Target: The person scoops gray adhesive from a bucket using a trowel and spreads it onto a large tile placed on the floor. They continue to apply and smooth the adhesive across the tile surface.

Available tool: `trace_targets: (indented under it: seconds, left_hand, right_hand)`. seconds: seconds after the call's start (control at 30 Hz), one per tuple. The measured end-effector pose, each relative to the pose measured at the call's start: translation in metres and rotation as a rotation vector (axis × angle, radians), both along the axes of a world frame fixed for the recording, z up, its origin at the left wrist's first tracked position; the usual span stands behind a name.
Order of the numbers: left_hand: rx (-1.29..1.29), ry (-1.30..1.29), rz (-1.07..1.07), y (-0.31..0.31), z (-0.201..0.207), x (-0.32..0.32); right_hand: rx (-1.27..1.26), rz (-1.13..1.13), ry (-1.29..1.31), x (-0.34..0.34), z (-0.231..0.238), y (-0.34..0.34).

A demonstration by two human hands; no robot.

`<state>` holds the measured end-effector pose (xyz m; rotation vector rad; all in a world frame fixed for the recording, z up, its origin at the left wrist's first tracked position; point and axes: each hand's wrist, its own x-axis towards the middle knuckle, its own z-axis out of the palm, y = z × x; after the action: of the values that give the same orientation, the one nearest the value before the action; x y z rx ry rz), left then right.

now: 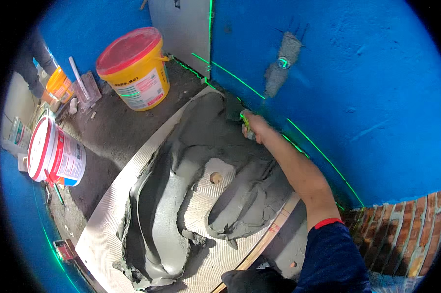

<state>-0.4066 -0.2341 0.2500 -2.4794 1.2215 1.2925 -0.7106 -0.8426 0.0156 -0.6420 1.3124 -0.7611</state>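
Grey wet mortar [205,129] lies in thick, smeared ridges across a large pale tile [110,219], whose ribbed surface shows around the edges and in a gap near the middle, where there is a round tan spot [215,178]. The right hand [257,128] is at the far right part of the spread, close to the blue wall [376,107], with its fingers wrapped around the handle of a green-handled tool [250,132]; the tool's working end is hard to make out against the dark mortar. The left hand is out of view, so I cannot tell its grip. A navy sleeve [330,259] with a red cuff covers the right upper arm.

Beyond the tile's far left edge stands a yellow bucket [137,80] with a red lid, upright on the dirty floor [103,168]. Nearer on the left is a white and red bucket [70,152], and farther back an orange bucket [60,87] beside another person's dark trousers [42,53]. Bright green lines [230,76] run along the blue wall, which has a rough grey patch [290,46]. Bare brick [406,234] shows at the lower right.
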Motion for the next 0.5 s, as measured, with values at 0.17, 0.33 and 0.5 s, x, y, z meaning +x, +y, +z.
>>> trace_targets:
  seconds: [0.17, 0.33, 0.5]
  left_hand:
    - [0.23, -0.034, 0.113, -0.01, 0.004, -0.006]
    - [-0.239, -0.087, -0.243, 0.067, -0.047, 0.013]
    - [-0.381, -0.141, -0.212, 0.043, -0.038, 0.004]
  right_hand:
    - [-0.082, 0.071, 0.156, 0.034, 0.002, -0.051]
    - [-0.21, 0.361, 0.311, 0.029, 0.013, -0.083]
    - [-0.409, 0.77, 0.977, 0.034, 0.043, -0.07]
